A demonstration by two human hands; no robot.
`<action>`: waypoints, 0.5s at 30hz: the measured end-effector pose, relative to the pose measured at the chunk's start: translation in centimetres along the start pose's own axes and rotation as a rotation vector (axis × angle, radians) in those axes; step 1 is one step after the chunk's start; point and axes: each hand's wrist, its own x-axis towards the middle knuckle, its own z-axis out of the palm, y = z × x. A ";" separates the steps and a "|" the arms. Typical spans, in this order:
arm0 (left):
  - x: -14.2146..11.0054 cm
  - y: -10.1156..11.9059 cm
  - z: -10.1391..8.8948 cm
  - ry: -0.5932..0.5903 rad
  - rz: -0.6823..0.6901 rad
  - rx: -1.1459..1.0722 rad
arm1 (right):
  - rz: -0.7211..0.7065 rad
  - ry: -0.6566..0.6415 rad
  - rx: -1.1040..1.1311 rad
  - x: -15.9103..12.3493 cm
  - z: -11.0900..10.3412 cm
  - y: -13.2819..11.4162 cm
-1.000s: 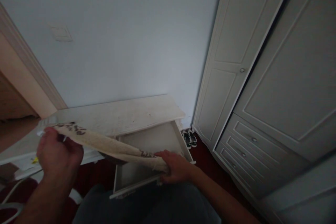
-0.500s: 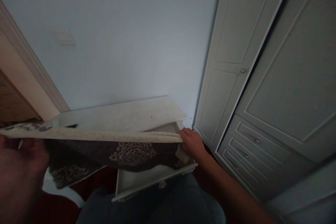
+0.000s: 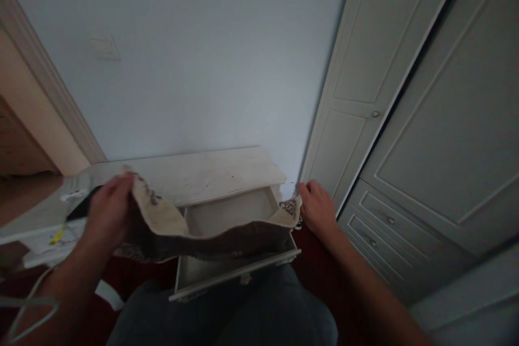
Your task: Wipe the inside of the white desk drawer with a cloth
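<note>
A brown cloth with cream patterns (image 3: 243, 238) hangs between my two hands, sagging in the middle above an open white drawer (image 3: 239, 275). My left hand (image 3: 111, 208) is closed on its left end, where the cream underside turns up. Its right corner, showing a dark scroll pattern, is pinched in my right hand (image 3: 316, 205). Part of the drawer's inside is hidden behind the cloth.
The drawer belongs to a white console table (image 3: 211, 173) against the pale wall (image 3: 211, 54). A black flat object (image 3: 83, 205) and a yellow tag (image 3: 57, 237) lie at left. Grey wardrobe doors (image 3: 352, 81) stand at right; a light switch (image 3: 105, 48) is on the wall.
My left hand has moved right and up, away from the left edge. The cloth, stretched nearly straight before, now sags. My right hand has shifted slightly right and up.
</note>
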 end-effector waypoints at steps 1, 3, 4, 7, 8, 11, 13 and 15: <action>-1.3 -0.3 1.6 -0.206 -0.024 0.051 | -0.001 -0.024 0.081 0.0 0.4 -1.5; -4.2 -0.7 4.8 -0.470 0.058 0.160 | -0.011 -0.066 0.259 0.0 1.4 -5.2; -5.9 -0.8 6.4 -0.555 0.104 0.208 | -0.021 -0.080 0.330 -0.1 1.9 -7.1; -10.1 -1.6 10.2 -0.668 0.180 0.232 | -0.018 -0.094 0.448 -0.6 3.4 -12.1; -11.2 -1.9 11.0 -0.689 0.159 0.202 | -0.014 -0.102 0.506 -0.8 3.8 -13.2; -12.9 -3.0 12.2 -0.688 0.099 0.152 | -0.055 -0.082 0.824 -1.4 4.9 -14.9; -13.3 -3.4 12.1 -0.668 0.093 0.155 | -0.113 -0.030 1.063 -1.9 5.6 -14.9; -13.7 -3.4 11.8 -0.678 0.105 0.175 | -0.110 0.007 1.220 -2.5 6.0 -14.7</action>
